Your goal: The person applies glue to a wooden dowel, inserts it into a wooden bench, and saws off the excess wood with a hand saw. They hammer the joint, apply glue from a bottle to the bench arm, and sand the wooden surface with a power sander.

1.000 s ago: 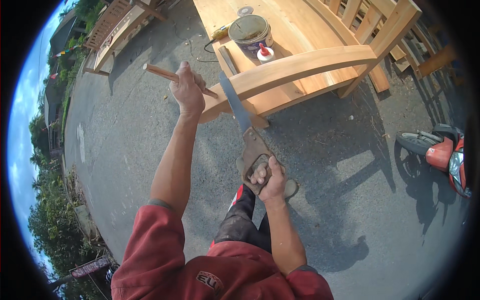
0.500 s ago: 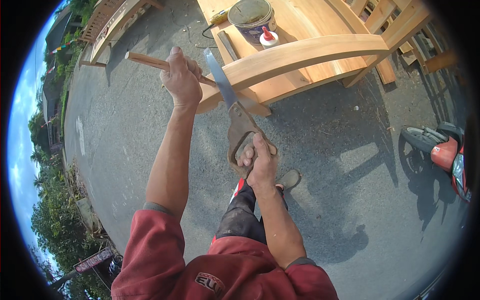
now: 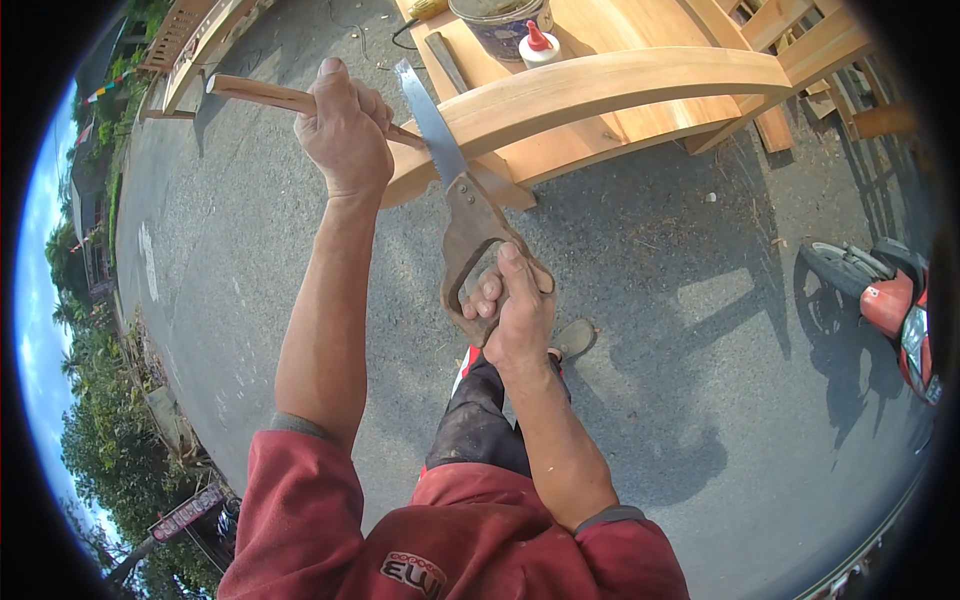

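Note:
My left hand (image 3: 345, 130) is wrapped round a thin wooden stick (image 3: 262, 94), whose right end lies at the front end of the bench's curved armrest (image 3: 590, 92). In my right hand (image 3: 515, 305) is the brown wooden handle of a handsaw (image 3: 435, 128), my fingers through its grip opening. The saw's blade points away from me and stands just right of my left hand, by the stick's right end. Whether its teeth touch the stick I cannot tell.
On the wooden bench seat (image 3: 600, 25) stand a round tub (image 3: 500, 28) and a white glue bottle with a red cap (image 3: 540, 47), beside a dark bar (image 3: 446, 62). Another bench (image 3: 190, 60) is at the far left. A red motorcycle (image 3: 890, 300) stands at the right.
The stick and my left hand have shifted slightly left and up in the picture. The saw has moved a little the same way, along with the bench. Both grips are unchanged.

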`<state>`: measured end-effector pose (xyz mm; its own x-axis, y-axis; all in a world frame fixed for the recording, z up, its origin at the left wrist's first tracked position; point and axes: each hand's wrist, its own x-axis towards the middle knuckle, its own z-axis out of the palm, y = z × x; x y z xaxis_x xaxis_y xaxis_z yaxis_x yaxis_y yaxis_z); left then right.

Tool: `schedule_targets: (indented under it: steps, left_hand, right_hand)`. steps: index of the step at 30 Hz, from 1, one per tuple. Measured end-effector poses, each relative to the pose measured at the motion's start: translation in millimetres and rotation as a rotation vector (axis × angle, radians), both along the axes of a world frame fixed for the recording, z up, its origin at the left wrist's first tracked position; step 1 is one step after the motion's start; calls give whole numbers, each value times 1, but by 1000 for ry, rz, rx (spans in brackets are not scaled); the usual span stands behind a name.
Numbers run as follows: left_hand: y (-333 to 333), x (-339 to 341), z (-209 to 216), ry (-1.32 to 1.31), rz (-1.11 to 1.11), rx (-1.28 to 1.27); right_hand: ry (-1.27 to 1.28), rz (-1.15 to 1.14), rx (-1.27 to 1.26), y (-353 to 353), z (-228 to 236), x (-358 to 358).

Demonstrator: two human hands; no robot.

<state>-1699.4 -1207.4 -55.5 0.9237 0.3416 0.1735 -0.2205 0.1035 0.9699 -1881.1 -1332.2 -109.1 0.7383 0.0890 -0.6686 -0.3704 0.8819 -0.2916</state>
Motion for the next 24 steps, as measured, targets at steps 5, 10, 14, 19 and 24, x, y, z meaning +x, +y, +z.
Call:
schedule_targets:
  steps: [5, 10, 14, 19, 24]
  left_hand:
    - [1, 0, 2, -20, 15, 23]
    - [-2, 0, 2, -18, 17, 21]
    - [4, 0, 1, -21, 15, 25]
    - [2, 5, 0, -55, 3, 30]
    - [0, -4, 0, -6, 38, 28]
  right_hand:
    - [-37, 19, -29, -8, 1, -36]
    - [-71, 22, -10, 8, 5, 30]
    - [-32, 69, -56, -8, 5, -28]
    - [45, 24, 5, -16, 17, -40]
    - [24, 51, -69, -14, 11, -38]
